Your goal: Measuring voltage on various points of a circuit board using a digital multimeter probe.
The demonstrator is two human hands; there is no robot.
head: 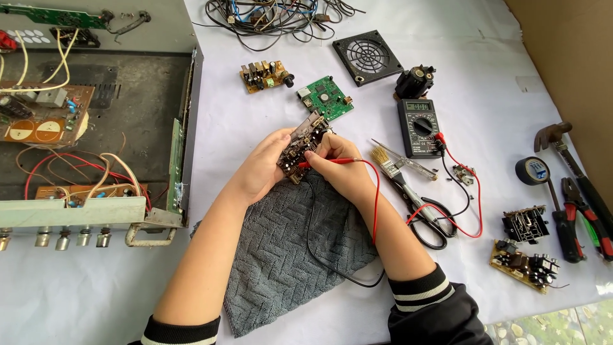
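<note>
My left hand [260,167] holds a small brown circuit board [302,144] tilted up above a grey towel [290,249]. My right hand [341,167] grips a red multimeter probe [324,162], its tip touching the board; a black lead [311,223] runs down from the hand over the towel. The red lead [377,198] loops back toward the black digital multimeter [419,127] lying to the right of my hands.
An opened metal amplifier chassis [96,121] with wiring fills the left. Behind lie a green board [327,98], a brown board [264,75], a fan grille [367,57] and tangled cables [274,16]. Right: brush [385,160], scissors [424,214], tape roll [532,170], pliers [584,214], hammer [562,144], more boards [525,260].
</note>
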